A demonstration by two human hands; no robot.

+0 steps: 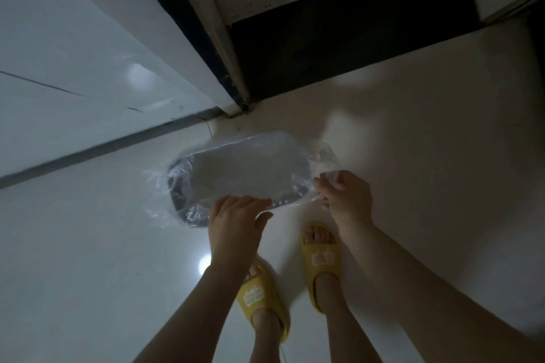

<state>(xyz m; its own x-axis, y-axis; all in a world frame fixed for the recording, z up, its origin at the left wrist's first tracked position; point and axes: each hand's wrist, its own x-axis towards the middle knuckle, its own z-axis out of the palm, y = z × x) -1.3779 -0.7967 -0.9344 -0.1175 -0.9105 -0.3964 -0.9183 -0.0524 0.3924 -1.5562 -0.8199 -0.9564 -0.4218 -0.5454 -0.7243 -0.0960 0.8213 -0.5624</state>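
Observation:
A dark oblong bin [188, 209] stands on the pale floor, lined with a clear plastic bag [244, 168] stretched over its mouth and hanging over the rim. My left hand [233, 224] lies over the bin's near rim, fingers curled round the bag's edge. My right hand [345, 194] pinches the bag's loose edge at the bin's right end.
My feet in yellow slippers [321, 259] stand just behind the bin. A white wall [73, 47] with a dark skirting runs on the left. A door frame [212, 38] and a dark threshold [339, 38] lie beyond the bin. Glossy floor tiles [88, 274] spread to the left.

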